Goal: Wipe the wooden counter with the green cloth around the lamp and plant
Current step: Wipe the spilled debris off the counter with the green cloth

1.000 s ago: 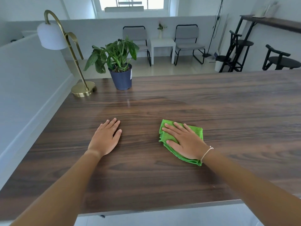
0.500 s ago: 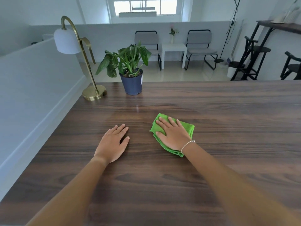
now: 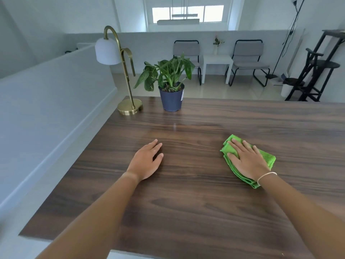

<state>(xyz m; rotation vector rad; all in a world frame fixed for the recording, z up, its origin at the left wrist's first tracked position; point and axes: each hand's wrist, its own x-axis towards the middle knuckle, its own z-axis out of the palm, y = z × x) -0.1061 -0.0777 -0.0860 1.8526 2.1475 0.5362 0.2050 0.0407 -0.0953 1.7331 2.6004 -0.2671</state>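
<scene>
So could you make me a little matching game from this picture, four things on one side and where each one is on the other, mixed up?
Things:
1. green cloth
2. lamp
3. plant
4. left hand

Places:
A. far left corner of the wooden counter
B. flat on bare wood, holding nothing
C. under the right hand
D. in a dark blue pot just right of the brass base

Pairs: 1-C, 2-A, 3-D, 4-B
</scene>
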